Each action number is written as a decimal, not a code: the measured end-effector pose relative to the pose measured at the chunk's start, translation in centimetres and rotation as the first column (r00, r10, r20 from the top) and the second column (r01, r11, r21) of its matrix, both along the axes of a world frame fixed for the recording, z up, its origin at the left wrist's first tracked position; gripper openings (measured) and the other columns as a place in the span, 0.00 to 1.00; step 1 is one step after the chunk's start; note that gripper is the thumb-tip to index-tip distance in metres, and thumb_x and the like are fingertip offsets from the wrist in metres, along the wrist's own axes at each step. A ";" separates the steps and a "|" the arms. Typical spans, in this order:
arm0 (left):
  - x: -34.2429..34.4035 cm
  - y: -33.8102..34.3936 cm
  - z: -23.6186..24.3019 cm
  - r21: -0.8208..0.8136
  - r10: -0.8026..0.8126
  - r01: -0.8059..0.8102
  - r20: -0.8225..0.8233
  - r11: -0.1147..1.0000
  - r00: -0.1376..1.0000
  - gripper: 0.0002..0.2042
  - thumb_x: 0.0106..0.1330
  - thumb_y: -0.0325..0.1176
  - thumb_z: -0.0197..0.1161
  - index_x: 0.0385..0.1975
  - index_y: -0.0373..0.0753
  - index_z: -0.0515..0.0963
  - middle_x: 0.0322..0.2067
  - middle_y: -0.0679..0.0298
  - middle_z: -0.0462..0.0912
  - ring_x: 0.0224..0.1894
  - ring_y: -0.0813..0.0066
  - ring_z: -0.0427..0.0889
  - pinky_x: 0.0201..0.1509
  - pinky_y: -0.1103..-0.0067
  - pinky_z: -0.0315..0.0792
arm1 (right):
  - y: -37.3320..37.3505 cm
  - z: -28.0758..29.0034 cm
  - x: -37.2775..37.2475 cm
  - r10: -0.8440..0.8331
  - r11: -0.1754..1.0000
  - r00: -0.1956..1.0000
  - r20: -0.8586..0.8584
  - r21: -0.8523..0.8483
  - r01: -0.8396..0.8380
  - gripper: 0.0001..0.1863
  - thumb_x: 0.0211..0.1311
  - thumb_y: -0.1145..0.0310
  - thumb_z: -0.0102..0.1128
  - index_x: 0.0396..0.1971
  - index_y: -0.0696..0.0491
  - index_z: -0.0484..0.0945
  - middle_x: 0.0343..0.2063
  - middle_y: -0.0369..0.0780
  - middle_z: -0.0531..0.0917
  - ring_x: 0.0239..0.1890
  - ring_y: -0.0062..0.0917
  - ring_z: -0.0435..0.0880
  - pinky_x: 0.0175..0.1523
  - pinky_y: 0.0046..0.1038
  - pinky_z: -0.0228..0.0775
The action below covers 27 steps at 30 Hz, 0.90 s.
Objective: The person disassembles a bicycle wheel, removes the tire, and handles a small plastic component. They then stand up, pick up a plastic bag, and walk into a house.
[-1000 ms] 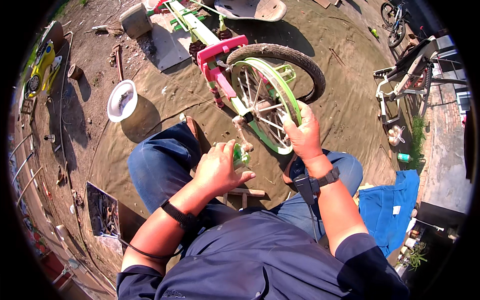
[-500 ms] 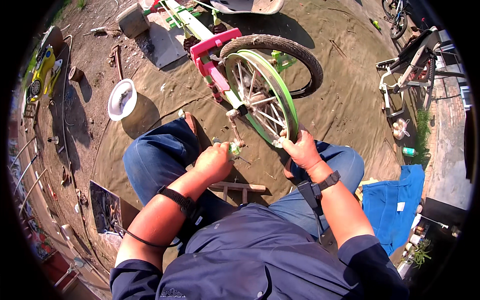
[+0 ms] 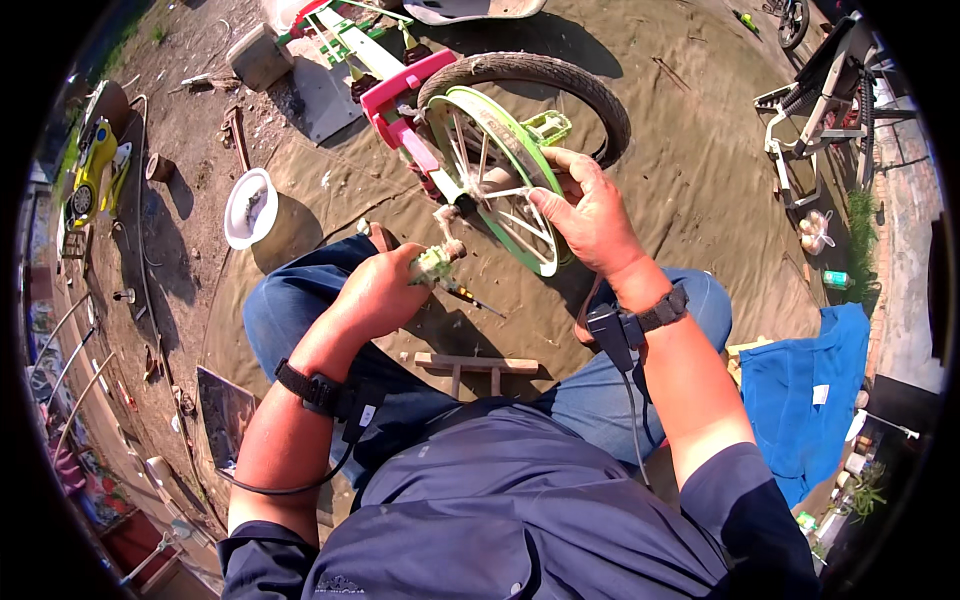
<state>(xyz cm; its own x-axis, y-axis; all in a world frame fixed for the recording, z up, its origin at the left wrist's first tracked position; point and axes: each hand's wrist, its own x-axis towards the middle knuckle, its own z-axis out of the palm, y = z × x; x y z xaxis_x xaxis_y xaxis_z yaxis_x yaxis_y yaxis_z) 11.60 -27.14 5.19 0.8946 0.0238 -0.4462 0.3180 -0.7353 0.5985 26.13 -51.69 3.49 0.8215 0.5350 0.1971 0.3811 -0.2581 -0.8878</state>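
My left hand (image 3: 385, 285) is closed on a green pedal (image 3: 431, 263) at the end of a grimy crank arm (image 3: 447, 224); a screwdriver (image 3: 466, 295) with a yellow-and-black handle sticks out below it, its grip partly hidden. My right hand (image 3: 580, 210) grips the right side of a small green spoked wheel rim (image 3: 545, 262), thumb toward the spokes. The rim belongs with an upturned bike frame having a pink part (image 3: 390, 90). A loose black tyre (image 3: 500, 66) lies behind the rim, beside a second green pedal (image 3: 546, 126).
A white basin (image 3: 240, 230) and yellow toy car (image 3: 90, 175) sit left. A folding chair frame (image 3: 810, 120) and blue cloth (image 3: 790, 400) are right. A wooden piece (image 3: 475, 362) lies between my legs on a tarp (image 3: 690, 170); a metal toolbox (image 3: 220, 420) is lower left.
Both hands have moved up, the left also leftward, the right higher along the rim. The screwdriver by my left hand shows more clearly. The wheel and frame appear higher in view.
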 end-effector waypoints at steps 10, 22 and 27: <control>0.5 -0.2 0.3 -0.067 0.105 -0.110 -0.082 0.992 0.991 0.14 0.57 0.25 0.65 0.44 0.32 0.76 0.31 0.60 0.82 0.33 0.79 0.78 0.41 0.77 0.73 | -1.3 -0.6 -1.2 0.024 0.998 0.992 -0.125 0.063 -0.016 0.14 0.59 0.64 0.64 0.40 0.57 0.81 0.35 0.45 0.82 0.38 0.36 0.81 0.48 0.31 0.71; 2.8 2.4 1.4 0.058 0.135 -0.146 0.158 0.988 0.978 0.17 0.57 0.27 0.66 0.47 0.33 0.76 0.33 0.52 0.83 0.38 0.65 0.84 0.45 0.72 0.74 | -0.4 -1.2 -0.4 -0.054 0.992 0.996 0.064 0.114 0.047 0.23 0.55 0.61 0.68 0.46 0.62 0.77 0.44 0.49 0.80 0.47 0.42 0.80 0.53 0.33 0.71; 4.8 6.3 -1.3 0.213 0.127 -0.167 0.190 0.963 0.973 0.20 0.58 0.29 0.65 0.52 0.38 0.74 0.37 0.47 0.83 0.43 0.51 0.83 0.46 0.68 0.74 | -0.3 -1.3 -0.4 -0.092 0.991 0.994 0.062 0.102 0.085 0.24 0.55 0.60 0.69 0.46 0.62 0.77 0.43 0.49 0.80 0.46 0.41 0.81 0.52 0.33 0.72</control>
